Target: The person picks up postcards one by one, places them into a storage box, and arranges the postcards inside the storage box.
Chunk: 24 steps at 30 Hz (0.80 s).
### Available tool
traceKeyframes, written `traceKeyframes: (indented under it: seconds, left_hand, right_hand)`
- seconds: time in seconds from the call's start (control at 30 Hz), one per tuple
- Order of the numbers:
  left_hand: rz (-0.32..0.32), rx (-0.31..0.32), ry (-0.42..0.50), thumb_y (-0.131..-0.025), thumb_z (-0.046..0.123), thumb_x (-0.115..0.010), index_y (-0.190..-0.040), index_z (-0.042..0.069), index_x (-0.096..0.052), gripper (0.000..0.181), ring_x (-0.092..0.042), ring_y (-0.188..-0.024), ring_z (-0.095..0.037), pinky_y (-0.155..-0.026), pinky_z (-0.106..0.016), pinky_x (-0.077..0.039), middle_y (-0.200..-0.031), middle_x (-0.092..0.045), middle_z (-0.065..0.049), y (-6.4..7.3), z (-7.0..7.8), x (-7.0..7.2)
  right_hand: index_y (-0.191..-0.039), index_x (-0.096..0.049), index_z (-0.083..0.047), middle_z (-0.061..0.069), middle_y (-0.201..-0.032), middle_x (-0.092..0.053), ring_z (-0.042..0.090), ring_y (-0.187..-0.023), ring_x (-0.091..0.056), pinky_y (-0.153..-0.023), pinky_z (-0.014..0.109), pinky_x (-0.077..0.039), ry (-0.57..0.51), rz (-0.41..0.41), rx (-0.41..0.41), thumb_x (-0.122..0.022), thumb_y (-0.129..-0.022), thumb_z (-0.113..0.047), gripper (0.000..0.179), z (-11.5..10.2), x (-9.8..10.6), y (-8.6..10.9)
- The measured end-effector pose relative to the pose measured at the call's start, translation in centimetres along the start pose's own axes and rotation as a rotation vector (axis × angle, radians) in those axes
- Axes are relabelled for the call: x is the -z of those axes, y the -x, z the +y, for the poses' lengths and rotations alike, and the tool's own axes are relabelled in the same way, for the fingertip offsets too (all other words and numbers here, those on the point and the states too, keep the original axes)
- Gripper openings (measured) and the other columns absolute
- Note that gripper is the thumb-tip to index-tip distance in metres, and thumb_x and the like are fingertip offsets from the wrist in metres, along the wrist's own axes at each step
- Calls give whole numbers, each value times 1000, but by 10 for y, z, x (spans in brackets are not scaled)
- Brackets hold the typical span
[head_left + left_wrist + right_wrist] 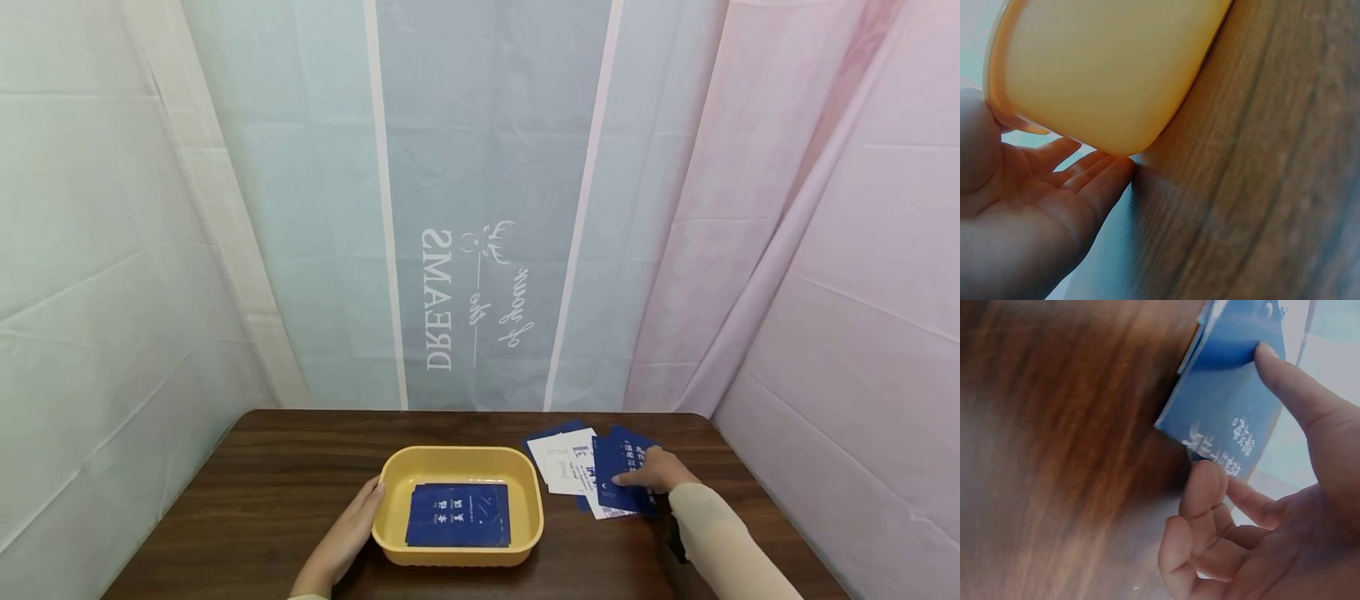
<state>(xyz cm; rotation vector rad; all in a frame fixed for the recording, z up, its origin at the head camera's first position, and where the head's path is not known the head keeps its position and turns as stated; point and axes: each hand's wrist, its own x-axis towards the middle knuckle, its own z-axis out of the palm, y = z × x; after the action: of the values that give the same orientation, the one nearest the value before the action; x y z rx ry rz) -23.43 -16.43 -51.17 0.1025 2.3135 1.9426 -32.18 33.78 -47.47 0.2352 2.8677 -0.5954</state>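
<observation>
At far left, pale wrinkled white cloth (112, 217); next to it, dark brown wood-grain worktop (277, 483) with rounded far corners. Then left hand (347, 533), grasping left side of shallow yellow rounded-rectangular plastic-looking tray (453, 557): thumb at rim, fingers against outer wall. Flat inside tray, small stack of dark blue paper cards (457, 518) with white Chinese characters, edges slightly out of line.

Behind worktop, hanging blue-grey cloth (487, 108) with white vertical stripes and reversed white lettering (438, 300), largest word DREAMS, running sideways.

Just right of tray, on worktop, loose fan of white printed cards (558, 458), overlapping at odd angles, with dark blue edges showing from under them. Over right part of fan, dark blue rectangular card (611, 454) with white characters, pinched by right hand (662, 472): thumb pressed on face, forefinger at edge, remaining fingers curled. Behind right hand, cream long sleeve (723, 537) and dark band (677, 542) near wrist. At far right, pinkish-white cloth (862, 242).
</observation>
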Motion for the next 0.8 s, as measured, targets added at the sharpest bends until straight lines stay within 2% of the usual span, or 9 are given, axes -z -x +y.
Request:
traceKeyframes:
  seconds: [0.07, 0.3, 0.57, 0.67, 0.8]
  left_hand:
    - [-3, 0, -1, -108, 47, -38, -153, -9, -24, 73, -26, -143, -45, -113, -64, -25, -156, -26, -33, 0, 0, 0]
    - [-8, 5, 0, -108, 49, -38, -153, -9, -23, 75, -25, -143, -46, -113, -65, -24, -156, -25, -34, 0, 0, 0]
    - [2, 17, -2, -107, 49, -38, -153, -8, -23, 75, -24, -144, -46, -113, -64, -24, -156, -25, -33, 0, 0, 1]
    - [-2, 22, -1, -107, 50, -38, -154, -9, -22, 77, -23, -144, -47, -113, -65, -24, -156, -24, -34, 0, 1, 0]
    - [-6, 27, -1, -107, 51, -38, -154, -9, -22, 78, -23, -144, -47, -112, -65, -24, -157, -23, -34, 0, 2, 0]
  right_hand:
    - [-123, -42, 28, 32, -99, -59, 32, -82, -59, -80, 51, -57, -14, -4, -7, -86, -74, -51, 103, 0, 0, 0]
    - [-130, -27, 31, 46, -116, -49, 47, -99, -56, -95, 63, -48, -45, -9, -10, -85, -77, -49, 111, -2, 1, 5]
    - [-129, -27, 31, 44, -113, -51, 46, -97, -58, -92, 62, -49, -74, 10, 24, -85, -76, -50, 113, 4, -2, 2]
    - [-126, -34, 30, 40, -109, -55, 40, -90, -61, -85, 58, -55, -109, 14, 30, -86, -77, -43, 102, 4, -1, 0]
    - [-118, -45, 25, 29, -99, -59, 33, -82, -62, -70, 49, -60, -201, 17, 37, -82, -83, -26, 73, 5, 2, -1]
